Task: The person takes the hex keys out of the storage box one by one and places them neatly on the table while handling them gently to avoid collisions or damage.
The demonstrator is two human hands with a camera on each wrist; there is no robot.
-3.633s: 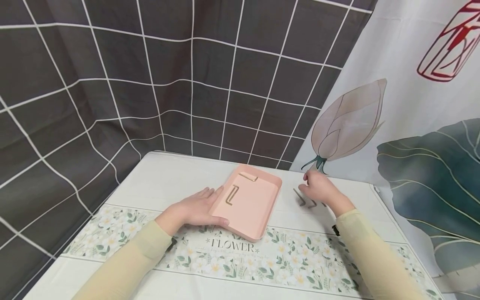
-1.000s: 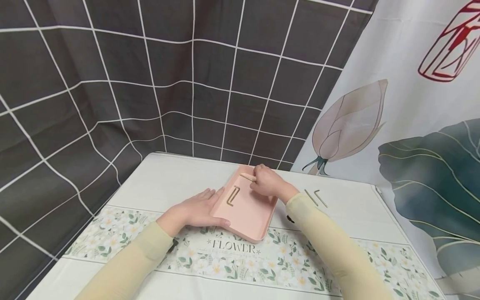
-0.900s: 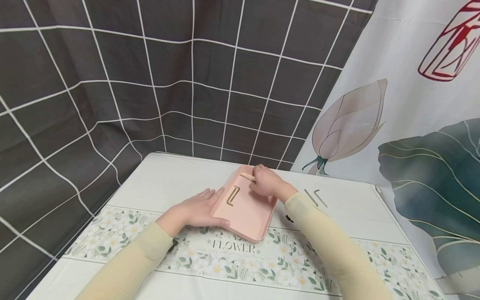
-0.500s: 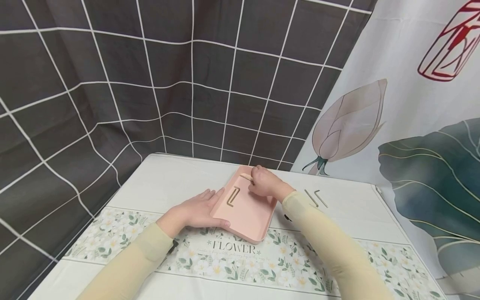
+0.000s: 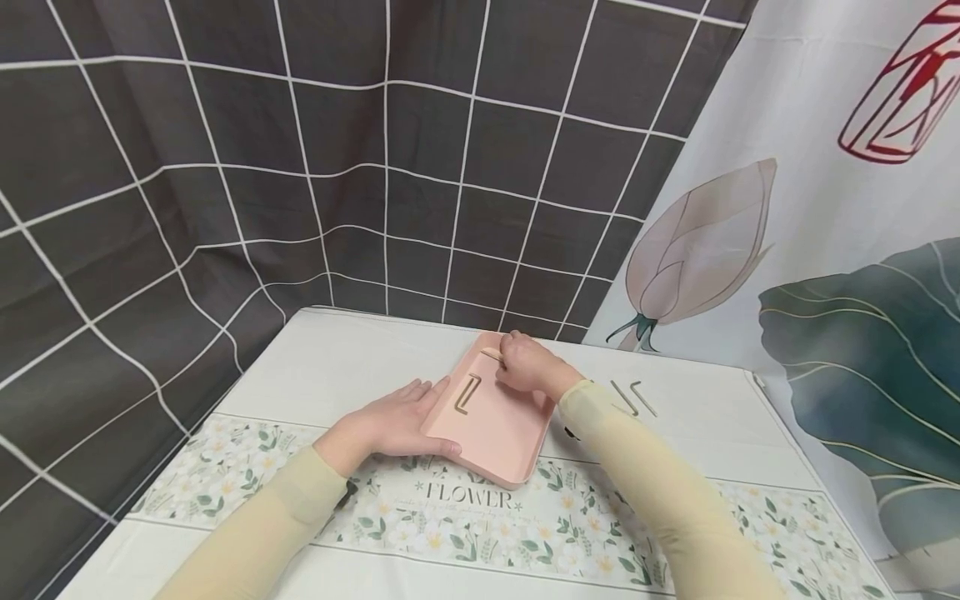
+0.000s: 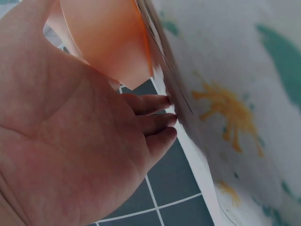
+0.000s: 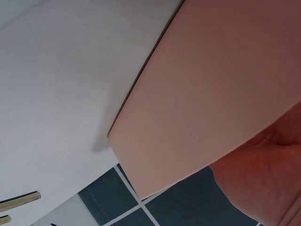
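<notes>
A pink tray [image 5: 498, 437] lies tilted across the table. My left hand [image 5: 393, 418] rests along its left side, fingers straight, with the thumb at the near-left rim. Two L-shaped bronze hex keys [image 5: 476, 387] lie side by side in the tray's left half. Near the far end, another hex key [image 5: 491, 355] runs under the fingers of my right hand [image 5: 528, 364], which reaches over the right rim. Those fingers are curled in a pinch at it, and its right part is hidden. The right wrist view shows mostly the tray's outer wall [image 7: 188, 108] beside the hand.
Right of the tray, on the white tablecloth [image 5: 352, 342], lie hex keys [image 5: 623, 397], one partly behind the right sleeve [image 5: 637, 458]. A dark gridded curtain [image 5: 420, 208] hangs behind the table, and a white printed curtain [image 5: 810, 208] at the right.
My right hand has come from the hex keys on the table into the tray's far end. Over the last second it slides slightly left there. My left hand stays put.
</notes>
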